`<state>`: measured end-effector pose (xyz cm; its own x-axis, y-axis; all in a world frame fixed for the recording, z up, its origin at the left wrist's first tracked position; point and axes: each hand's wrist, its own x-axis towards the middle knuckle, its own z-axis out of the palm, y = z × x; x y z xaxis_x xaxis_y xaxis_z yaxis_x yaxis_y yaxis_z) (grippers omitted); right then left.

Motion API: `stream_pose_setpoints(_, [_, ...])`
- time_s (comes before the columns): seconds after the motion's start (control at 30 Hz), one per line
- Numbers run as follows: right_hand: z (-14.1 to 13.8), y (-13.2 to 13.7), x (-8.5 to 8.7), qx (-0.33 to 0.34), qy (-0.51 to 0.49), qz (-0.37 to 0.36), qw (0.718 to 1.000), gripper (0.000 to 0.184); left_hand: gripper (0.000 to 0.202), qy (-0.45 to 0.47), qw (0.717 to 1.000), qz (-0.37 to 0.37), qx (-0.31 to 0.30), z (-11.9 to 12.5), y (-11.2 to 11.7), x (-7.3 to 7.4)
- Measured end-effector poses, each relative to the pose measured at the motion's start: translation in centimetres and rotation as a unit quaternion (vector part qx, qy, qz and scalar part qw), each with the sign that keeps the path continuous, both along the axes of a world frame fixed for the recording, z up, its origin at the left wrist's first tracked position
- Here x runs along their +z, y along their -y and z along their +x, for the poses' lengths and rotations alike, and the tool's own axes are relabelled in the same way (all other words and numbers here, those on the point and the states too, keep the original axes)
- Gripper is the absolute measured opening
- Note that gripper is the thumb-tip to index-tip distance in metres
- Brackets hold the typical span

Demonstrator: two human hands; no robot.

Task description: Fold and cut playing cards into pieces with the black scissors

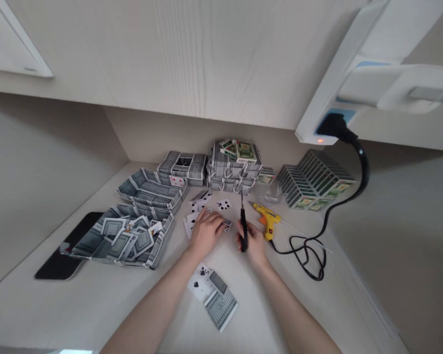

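My right hand (254,246) is closed round the black handles of a pair of scissors (243,231), whose blades point away from me. To its left, my left hand (205,231) is bent over the desk, with a small playing card (228,225) at its thumb and fingertips. Loose spade cards (223,204) lie face up just beyond the left hand, and others lie partly under it. Closer to me, a five of spades (200,282) rests beside a patterned card back (221,309) and a smaller cut piece (218,282).
A yellow glue gun (268,220) lies right of the scissors, its black cord (317,265) looped beyond. Card-built trays (151,189) stand left, one holding loose cards, over a black flat object (59,265). Card-covered boxes (234,169) and stacked card packs (313,179) line the back.
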<state>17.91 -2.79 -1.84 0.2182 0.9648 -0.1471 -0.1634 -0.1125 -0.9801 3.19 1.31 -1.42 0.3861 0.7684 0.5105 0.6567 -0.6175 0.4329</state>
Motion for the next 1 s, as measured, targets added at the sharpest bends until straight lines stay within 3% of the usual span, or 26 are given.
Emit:
stream_pose_setpoints(0.23, [-0.3, 0.1, 0.3, 0.002, 0.008, 0.031, 0.999, 0.052, 0.016, 0.183, 0.98, 0.029, 0.072, 0.1, 0.3, 0.2])
stream_pose_setpoints(0.37, [-0.5, 0.1, 0.4, -0.006, 0.012, 0.078, 0.997, 0.058, 0.017, 0.28, 0.948, -0.075, 0.135, 0.5, 0.7, 0.2])
stream_pose_setpoints(0.47, [-0.5, 0.2, 0.5, 0.025, -0.001, 0.088, 0.996, 0.062, 0.022, 0.304, 0.931, -0.161, 0.124, 0.8, 1.1, 0.2])
stream_pose_setpoints(0.57, [-0.6, 0.4, 0.5, 0.046, -0.015, 0.078, 0.996, 0.066, 0.023, 0.273, 0.94, -0.171, 0.112, 0.9, 1.6, 0.4])
stream_pose_setpoints(0.7, [-0.7, 0.6, 0.7, 0.039, -0.029, 0.071, 0.996, 0.07, 0.018, 0.163, 0.972, -0.126, 0.113, 0.8, 2.2, 0.5])
stream_pose_setpoints(0.87, [-0.5, 0.7, 0.5, 0.061, -0.055, 0.06, 0.995, 0.071, 0.009, 0.014, 0.994, -0.097, 0.046, 0.7, 2.7, 0.4])
stream_pose_setpoints(1.0, [-0.4, 0.8, 0.3, 0.071, -0.104, 0.045, 0.991, 0.057, 0.02, 0.064, 0.987, -0.143, 0.045, 0.6, 2.7, 0.8])
